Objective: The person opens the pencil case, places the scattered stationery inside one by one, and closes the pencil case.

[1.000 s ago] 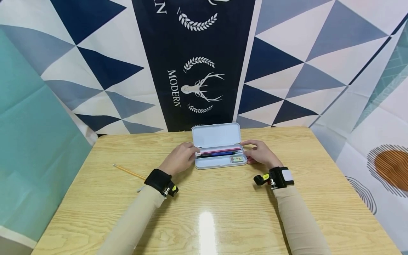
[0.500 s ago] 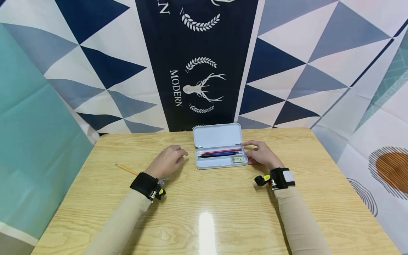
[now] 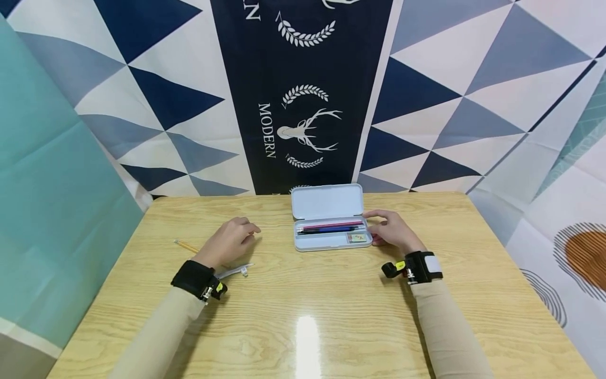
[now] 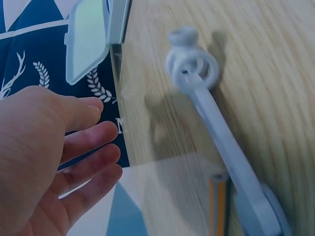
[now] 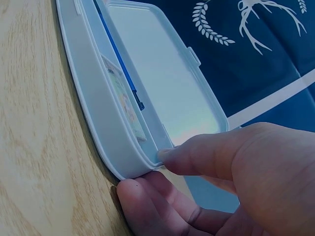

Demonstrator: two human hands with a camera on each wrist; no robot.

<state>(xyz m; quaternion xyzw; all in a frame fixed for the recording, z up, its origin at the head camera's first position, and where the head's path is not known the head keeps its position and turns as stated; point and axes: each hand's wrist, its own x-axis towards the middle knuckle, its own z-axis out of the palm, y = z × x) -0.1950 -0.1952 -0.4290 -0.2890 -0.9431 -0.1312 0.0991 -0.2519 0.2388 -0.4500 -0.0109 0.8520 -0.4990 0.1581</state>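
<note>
A pale blue pencil case (image 3: 319, 242) lies with its lid raised near the table's back edge. Inside are a blue pen (image 3: 331, 229), other slim pens or pencils and a small eraser (image 3: 356, 238). My right hand (image 3: 393, 231) grips the case's right end; in the right wrist view the thumb is on the rim and fingertips press the outer wall. Left of the case, my left hand (image 3: 227, 243) hovers with loosely bent fingers, holding nothing. Below it lies a pale grey drawing compass (image 4: 219, 137) with a ring and knob. A yellow pencil (image 3: 185, 246) is partly hidden by that hand.
The wooden table (image 3: 303, 295) meets a patterned cloth backdrop (image 3: 312, 95) right behind the raised lid. A teal cloth (image 3: 57, 210) hangs along the left side. Each wrist wears a black strap with a small camera.
My left hand has left the case's left end and moved left and slightly toward me, its fingers no longer at the case. The compass now shows. My right hand stays at the case.
</note>
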